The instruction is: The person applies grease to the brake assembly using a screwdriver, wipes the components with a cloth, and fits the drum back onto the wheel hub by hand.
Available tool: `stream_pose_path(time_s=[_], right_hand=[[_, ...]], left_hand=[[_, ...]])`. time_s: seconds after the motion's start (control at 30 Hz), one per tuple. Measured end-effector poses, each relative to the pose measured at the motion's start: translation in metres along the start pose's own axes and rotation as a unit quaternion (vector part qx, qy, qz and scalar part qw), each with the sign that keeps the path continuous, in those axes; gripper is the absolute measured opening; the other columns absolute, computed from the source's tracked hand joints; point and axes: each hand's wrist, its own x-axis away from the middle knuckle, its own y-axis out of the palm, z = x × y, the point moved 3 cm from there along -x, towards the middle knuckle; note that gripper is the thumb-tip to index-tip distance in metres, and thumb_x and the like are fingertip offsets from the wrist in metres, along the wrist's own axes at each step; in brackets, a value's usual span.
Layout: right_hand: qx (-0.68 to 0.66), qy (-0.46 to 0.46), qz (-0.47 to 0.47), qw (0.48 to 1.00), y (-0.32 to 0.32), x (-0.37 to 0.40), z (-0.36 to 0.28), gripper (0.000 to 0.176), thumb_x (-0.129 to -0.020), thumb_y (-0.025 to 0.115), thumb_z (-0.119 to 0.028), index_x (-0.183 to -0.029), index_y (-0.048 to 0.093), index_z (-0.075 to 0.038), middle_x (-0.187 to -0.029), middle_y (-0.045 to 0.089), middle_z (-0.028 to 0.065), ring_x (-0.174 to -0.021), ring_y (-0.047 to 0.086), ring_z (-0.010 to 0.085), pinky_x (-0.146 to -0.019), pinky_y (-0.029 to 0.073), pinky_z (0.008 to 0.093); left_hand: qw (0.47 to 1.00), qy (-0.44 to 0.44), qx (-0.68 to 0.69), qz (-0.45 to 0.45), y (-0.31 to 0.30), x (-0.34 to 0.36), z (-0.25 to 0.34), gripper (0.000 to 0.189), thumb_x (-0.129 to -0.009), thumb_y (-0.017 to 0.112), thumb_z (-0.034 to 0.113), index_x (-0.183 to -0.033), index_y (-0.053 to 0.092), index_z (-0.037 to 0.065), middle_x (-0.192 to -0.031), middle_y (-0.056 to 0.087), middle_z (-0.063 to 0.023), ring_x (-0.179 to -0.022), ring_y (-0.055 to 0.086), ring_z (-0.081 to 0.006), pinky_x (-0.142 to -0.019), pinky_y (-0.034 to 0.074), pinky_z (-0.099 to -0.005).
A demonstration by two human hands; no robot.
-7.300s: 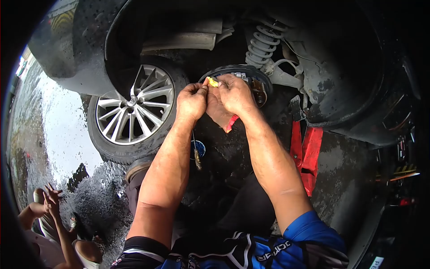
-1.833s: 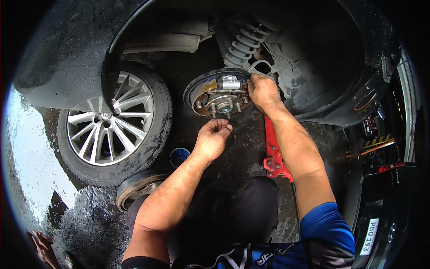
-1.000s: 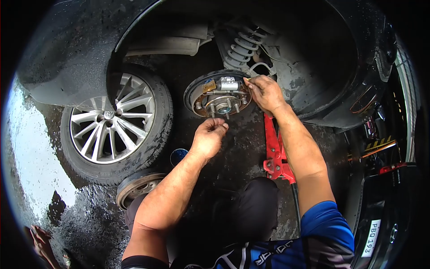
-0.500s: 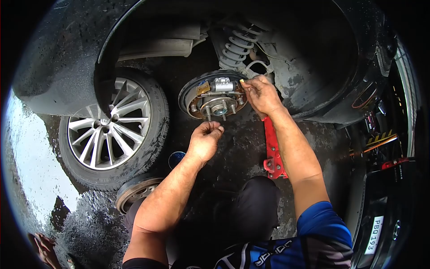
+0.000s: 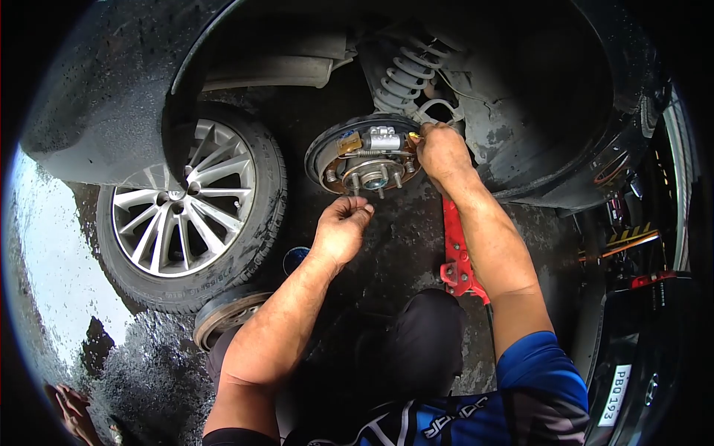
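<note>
A drum brake assembly (image 5: 332, 152) is exposed in the wheel arch, with a silver wheel cylinder (image 5: 384, 138) at its top and a hub with several studs (image 5: 375, 178) in its middle. My right hand (image 5: 445, 154) is closed at the upper right of the assembly, beside the cylinder's right end. A small yellow piece (image 5: 414, 137) shows at its fingertips; the fingers partly hide it. Just below the hub studs, my left hand (image 5: 341, 229) has thumb and fingers pinched together. Whatever it may hold is too small to make out.
An alloy wheel with its tyre (image 5: 271, 197) lies at the left, with a brake drum (image 5: 216, 318) below it. A red jack (image 5: 455, 256) stands under the car at the right. A coil spring (image 5: 407, 78) hangs above. Another person's hand (image 5: 73, 407) shows at lower left.
The view has shifted slightly, so the brake assembly sits farther right. My right hand has turned and its fingertips press closer to the assembly's upper right. The left hand stays pinched below the hub.
</note>
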Motion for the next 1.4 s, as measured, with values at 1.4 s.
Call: stream_pose_path(time_s=[1.4], right_hand=[[-0.859,0.093,0.084,0.496,0.048,0.113,-0.018,0.014,-0.090,0.062,-0.001,-0.102,0.055,-0.006,-0.097,0.061,0.0033,-0.089,0.057,0.0090,-0.086,0.045,0.0245]], left_hand=[[0.981,0.145,0.121,-0.045,0.015,-0.002,0.008,0.031,-0.085,0.062,-0.008,-0.111,0.051,0.003,-0.092,0.058,-0.0031,-0.083,0.055,-0.0082,-0.075,0.048,-0.0219]])
